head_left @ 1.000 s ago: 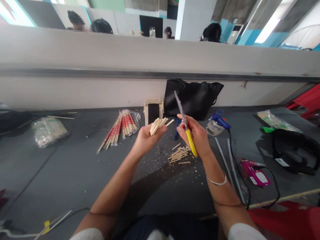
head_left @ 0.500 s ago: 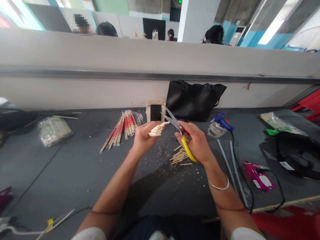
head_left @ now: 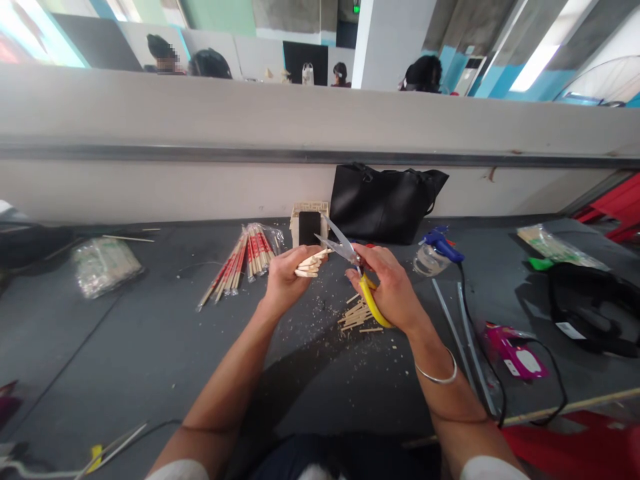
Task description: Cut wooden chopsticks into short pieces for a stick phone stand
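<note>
My left hand (head_left: 287,275) is closed around a bundle of pale wooden sticks (head_left: 309,264), their ends pointing right. In my right hand (head_left: 387,279) is a pair of scissors (head_left: 371,300) with yellow handles. Their blades are apart and reach left to the end of a stick that juts from the bundle. Whether the blades touch it I cannot tell. Below the scissors, a pile of short cut sticks (head_left: 356,316) lies on the dark table (head_left: 215,373) among small chips. Behind my hands, a black phone (head_left: 309,227) leans on a small wooden stick structure (head_left: 295,217).
Red-wrapped chopsticks (head_left: 235,263) lie left of my hands, a plastic-wrapped stick pack (head_left: 106,265) farther left. A black bag (head_left: 387,203) stands against the wall. On the right are a blue glue gun (head_left: 444,245) with its cord, grey strips (head_left: 453,327) and a magenta device (head_left: 515,352).
The scissor blades have shifted slightly left and down, nearer the bundle's tips. The whole view has moved a little. Both hands keep their hold.
</note>
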Demonstrator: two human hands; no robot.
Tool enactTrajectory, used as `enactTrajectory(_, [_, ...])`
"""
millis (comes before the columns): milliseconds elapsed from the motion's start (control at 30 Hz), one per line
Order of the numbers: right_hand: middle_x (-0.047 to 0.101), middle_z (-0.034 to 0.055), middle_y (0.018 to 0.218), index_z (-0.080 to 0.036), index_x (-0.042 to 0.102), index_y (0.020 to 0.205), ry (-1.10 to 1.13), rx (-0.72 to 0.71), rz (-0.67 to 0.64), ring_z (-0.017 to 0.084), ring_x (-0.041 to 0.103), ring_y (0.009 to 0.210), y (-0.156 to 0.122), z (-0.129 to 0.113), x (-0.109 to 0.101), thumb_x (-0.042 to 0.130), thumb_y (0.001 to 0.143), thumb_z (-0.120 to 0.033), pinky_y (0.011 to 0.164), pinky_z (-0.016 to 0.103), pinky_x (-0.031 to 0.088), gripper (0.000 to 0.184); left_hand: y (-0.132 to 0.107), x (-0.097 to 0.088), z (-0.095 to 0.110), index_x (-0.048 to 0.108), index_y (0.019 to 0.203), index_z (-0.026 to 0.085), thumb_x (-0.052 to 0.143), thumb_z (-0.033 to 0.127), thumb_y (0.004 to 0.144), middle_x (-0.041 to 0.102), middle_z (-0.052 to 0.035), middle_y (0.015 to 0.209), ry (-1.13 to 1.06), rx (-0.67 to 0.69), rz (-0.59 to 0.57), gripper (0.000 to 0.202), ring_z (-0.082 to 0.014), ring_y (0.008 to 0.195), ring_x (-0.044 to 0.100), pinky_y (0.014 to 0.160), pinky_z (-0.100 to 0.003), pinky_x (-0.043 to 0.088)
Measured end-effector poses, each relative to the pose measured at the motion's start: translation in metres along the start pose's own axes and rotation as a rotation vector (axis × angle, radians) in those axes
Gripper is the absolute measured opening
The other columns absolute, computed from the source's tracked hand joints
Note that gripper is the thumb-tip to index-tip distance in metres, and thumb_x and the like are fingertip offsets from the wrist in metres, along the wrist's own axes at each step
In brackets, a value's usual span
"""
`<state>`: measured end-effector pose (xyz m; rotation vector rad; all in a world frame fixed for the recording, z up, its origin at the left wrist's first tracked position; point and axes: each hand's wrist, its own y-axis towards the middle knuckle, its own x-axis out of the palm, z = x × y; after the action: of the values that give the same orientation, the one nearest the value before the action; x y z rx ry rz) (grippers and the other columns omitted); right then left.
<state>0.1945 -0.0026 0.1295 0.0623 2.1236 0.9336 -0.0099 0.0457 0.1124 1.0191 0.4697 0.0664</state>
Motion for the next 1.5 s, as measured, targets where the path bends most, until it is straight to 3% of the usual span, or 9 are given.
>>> enactTrajectory(167, [0.066,0.0036,0.100,-0.032,0.057,0.135,0.008,0.015,-0.012,0.023,0.060,0.092,-0.0003,-0.0010,-0.0004,0.059,0.094,-0.025,0.086,0.039,0.050,0.041,0.0002,-0.0004,0.0019,0.075,0.083,0.019,0.061,0.030,0.093,0.073,-0.0018,0.067,0.011,-0.039,-0.015,0.021,-0.0090,0.054,0.061,0.052,-0.019,0.047])
enactTrajectory(500, [0.065,0.0061,0.098,-0.026,0.057,0.135,-0.039,-0.052,0.008,0.024,0.058,0.092,0.0004,-0.0033,0.0013,0.057,0.096,-0.025,0.086,0.038,0.049,0.039,0.0020,-0.0017,0.0025,0.071,0.085,0.018,0.060,0.011,0.089,0.072,0.0002,0.070,-0.045,0.120,-0.007,0.014,-0.0070,0.056,0.062,0.051,-0.016,0.044])
enactTrajectory(967, [0.065,0.0051,0.097,-0.031,0.056,0.137,-0.025,-0.002,0.008,0.024,0.059,0.093,-0.0002,-0.0058,0.0005,0.059,0.096,-0.026,0.085,0.041,0.050,0.042,0.0010,-0.0017,0.0009,0.073,0.088,0.018,0.059,0.022,0.094,0.069,0.0000,0.064,0.005,0.111,-0.011,0.016,-0.0079,0.053,0.061,0.049,-0.017,0.046])
enactTrajectory(1167, [0.066,0.0050,0.097,-0.030,0.057,0.137,-0.030,-0.006,0.009,0.024,0.059,0.093,-0.0002,-0.0061,-0.0002,0.059,0.096,-0.027,0.085,0.039,0.050,0.041,0.0010,-0.0011,0.0011,0.072,0.089,0.018,0.059,0.015,0.092,0.072,-0.0002,0.069,-0.011,0.129,-0.003,0.014,-0.0072,0.055,0.061,0.051,-0.017,0.046])
enactTrajectory(1500, [0.066,0.0047,0.096,-0.029,0.057,0.136,-0.037,-0.002,0.010,0.024,0.059,0.092,-0.0001,-0.0058,-0.0007,0.059,0.096,-0.027,0.084,0.039,0.050,0.040,-0.0012,-0.0022,-0.0005,0.075,0.092,0.018,0.061,0.020,0.092,0.072,-0.0014,0.069,0.001,0.081,-0.019,0.015,-0.0088,0.056,0.063,0.052,-0.018,0.048])
